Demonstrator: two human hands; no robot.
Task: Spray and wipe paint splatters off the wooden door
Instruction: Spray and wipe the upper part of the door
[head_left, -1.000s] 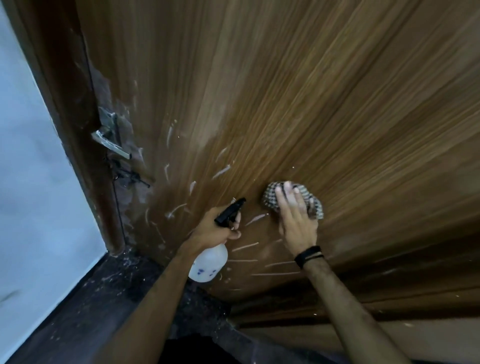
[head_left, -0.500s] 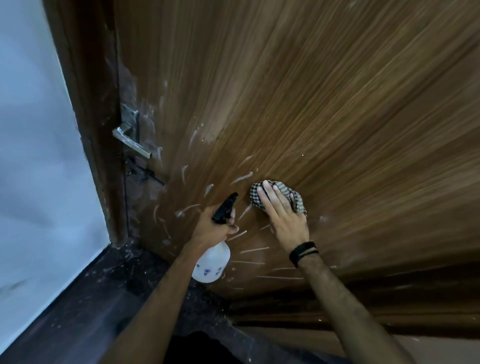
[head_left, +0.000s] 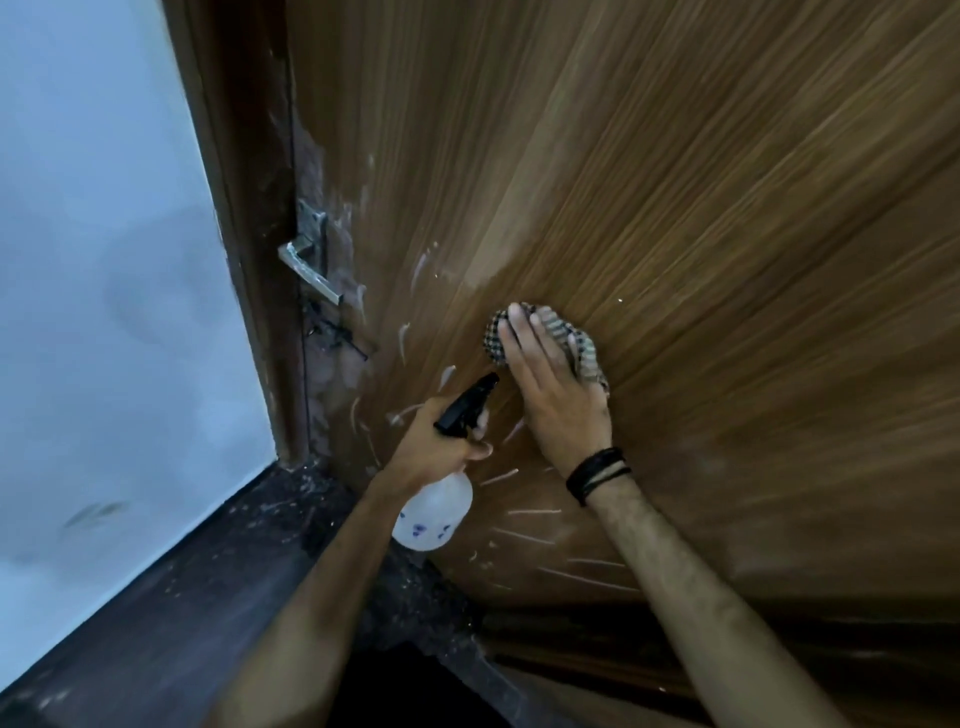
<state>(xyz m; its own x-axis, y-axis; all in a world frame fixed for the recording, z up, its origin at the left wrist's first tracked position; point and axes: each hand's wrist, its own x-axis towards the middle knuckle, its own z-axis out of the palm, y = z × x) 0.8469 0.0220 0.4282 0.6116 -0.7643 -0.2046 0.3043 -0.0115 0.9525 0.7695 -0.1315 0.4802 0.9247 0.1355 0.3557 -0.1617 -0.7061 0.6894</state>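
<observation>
Wooden door (head_left: 675, 234): fills our view ahead, top and right edge cut off. Paint splatters (head_left: 535, 512): white streaks, blurred, some hidden behind our hands. Checked cloth (head_left: 584, 348): mostly covered by right hand (head_left: 556, 395), fingers together, flat, pressing it on door. Left hand (head_left: 441, 447): wrapped round spray bottle (head_left: 434, 512), trigger finger hidden. Door handle (head_left: 309, 273) at left. Since earlier frame, cloth shifted up and leftward over streaks.
</observation>
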